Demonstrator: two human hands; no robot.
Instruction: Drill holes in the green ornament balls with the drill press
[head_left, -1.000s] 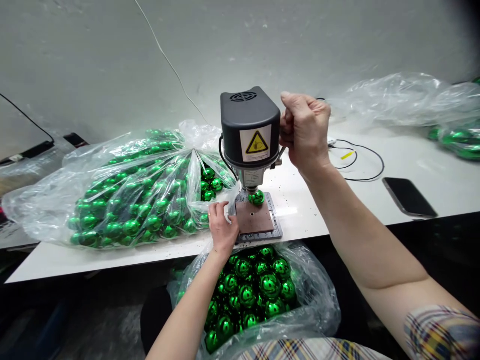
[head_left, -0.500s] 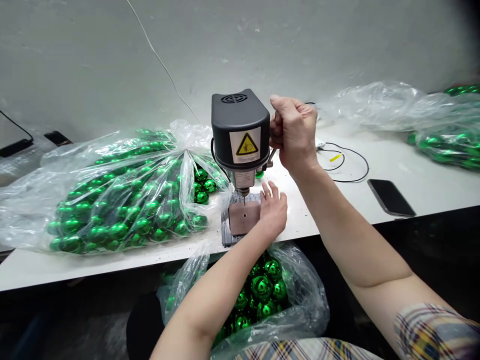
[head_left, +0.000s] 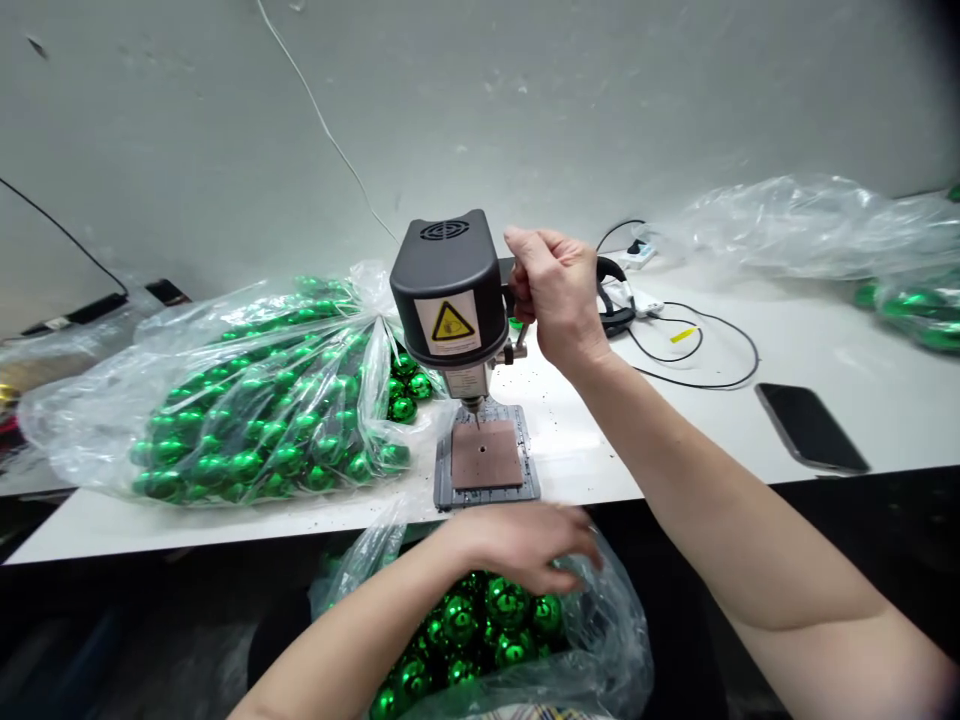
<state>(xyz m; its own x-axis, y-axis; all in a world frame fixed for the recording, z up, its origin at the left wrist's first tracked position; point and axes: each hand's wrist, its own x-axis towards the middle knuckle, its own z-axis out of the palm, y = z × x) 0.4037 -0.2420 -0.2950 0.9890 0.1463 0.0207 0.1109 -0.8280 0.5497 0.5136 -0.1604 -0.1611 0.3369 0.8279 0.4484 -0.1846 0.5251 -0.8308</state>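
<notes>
My right hand (head_left: 559,290) is wrapped round the feed lever (head_left: 523,333) of a small black bench drill press (head_left: 450,290). Under its thin bit lies a brown square block (head_left: 487,460) with a small dark hole, on the grey slotted base (head_left: 442,490); no ball lies on the block. My left hand (head_left: 536,545), a little blurred, hovers above shiny green Christmas balls (head_left: 506,602) in an open clear plastic bag (head_left: 615,630) in front of the table edge. Its fingers are apart and I see nothing in them.
A big clear bag of green balls (head_left: 247,430) lies left of the drill press on the white table (head_left: 585,470). At right are a phone (head_left: 810,428), a looped black cable (head_left: 750,350) and another plastic bag (head_left: 810,225). A power strip (head_left: 637,255) stands behind.
My left hand has left the block and come down toward me, over the open bag of balls. My right hand stays on the lever. The view has shifted slightly.
</notes>
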